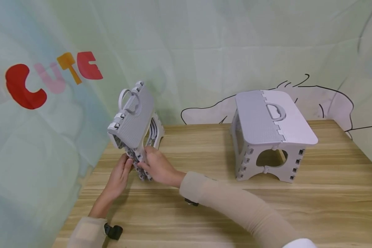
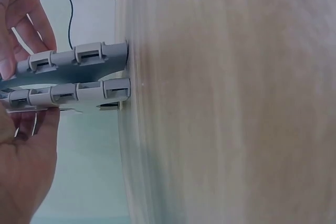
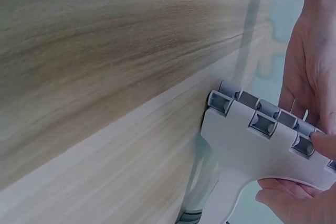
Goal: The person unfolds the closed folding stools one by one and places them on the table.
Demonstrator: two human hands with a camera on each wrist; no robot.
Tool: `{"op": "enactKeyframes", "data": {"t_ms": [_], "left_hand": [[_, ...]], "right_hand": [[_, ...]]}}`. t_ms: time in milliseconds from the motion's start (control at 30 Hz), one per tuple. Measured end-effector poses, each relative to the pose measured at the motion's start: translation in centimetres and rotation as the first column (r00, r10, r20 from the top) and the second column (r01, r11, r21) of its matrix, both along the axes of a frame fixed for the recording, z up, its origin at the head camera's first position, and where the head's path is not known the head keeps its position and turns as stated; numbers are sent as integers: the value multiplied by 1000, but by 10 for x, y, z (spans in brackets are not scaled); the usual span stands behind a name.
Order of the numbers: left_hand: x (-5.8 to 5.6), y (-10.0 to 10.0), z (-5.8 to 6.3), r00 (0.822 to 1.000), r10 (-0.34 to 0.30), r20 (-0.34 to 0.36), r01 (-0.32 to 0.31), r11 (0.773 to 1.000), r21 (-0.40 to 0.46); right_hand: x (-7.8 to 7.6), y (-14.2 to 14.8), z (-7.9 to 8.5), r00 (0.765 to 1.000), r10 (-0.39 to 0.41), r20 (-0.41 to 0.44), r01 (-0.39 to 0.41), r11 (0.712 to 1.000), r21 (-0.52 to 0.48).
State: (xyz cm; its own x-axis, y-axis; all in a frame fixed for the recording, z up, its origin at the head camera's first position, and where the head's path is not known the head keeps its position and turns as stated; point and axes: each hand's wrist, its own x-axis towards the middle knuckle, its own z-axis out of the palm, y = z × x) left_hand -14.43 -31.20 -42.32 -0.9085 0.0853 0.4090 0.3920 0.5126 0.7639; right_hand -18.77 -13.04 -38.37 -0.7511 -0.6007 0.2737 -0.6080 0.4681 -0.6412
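Note:
A grey-white plastic folding stool (image 1: 134, 125) stands half-collapsed at the table's left, its hinged top raised in a ridge with the carry handle (image 1: 128, 101) uppermost. My right hand (image 1: 159, 167) grips the near leg panel (image 3: 247, 140) from the right, thumb on its outer face and fingers through the cutout. On the other side, my left hand (image 1: 119, 175) holds the left edge of the near legs, thumb against the hinges. Two hinged leg edges (image 2: 89, 56) stand close together between the hands in the left wrist view. The far legs are partly hidden by the top.
A second folding stool (image 1: 274, 117), fully unfolded, stands upright on the wood-grain table (image 1: 204, 210) at the right. A pale printed cloth (image 1: 198, 51) hangs along the back and left edges of the table, close behind the half-collapsed stool.

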Motion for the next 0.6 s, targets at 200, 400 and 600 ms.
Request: {"op": "enactKeyframes", "data": {"t_ms": [200, 400, 600], "left_hand": [[0, 2, 2, 1000, -21, -2, 21, 999, 29], [0, 2, 2, 999, -35, -1, 35, 998, 52], [-1, 1, -1, 1000, -30, 5, 29, 999, 36]], "right_hand": [[-2, 6, 0, 999, 3, -36, -2, 1000, 11], [-2, 13, 2, 1000, 2, -8, -1, 1000, 0], [-1, 17, 2, 999, 4, 42, -4, 1000, -1]]}}
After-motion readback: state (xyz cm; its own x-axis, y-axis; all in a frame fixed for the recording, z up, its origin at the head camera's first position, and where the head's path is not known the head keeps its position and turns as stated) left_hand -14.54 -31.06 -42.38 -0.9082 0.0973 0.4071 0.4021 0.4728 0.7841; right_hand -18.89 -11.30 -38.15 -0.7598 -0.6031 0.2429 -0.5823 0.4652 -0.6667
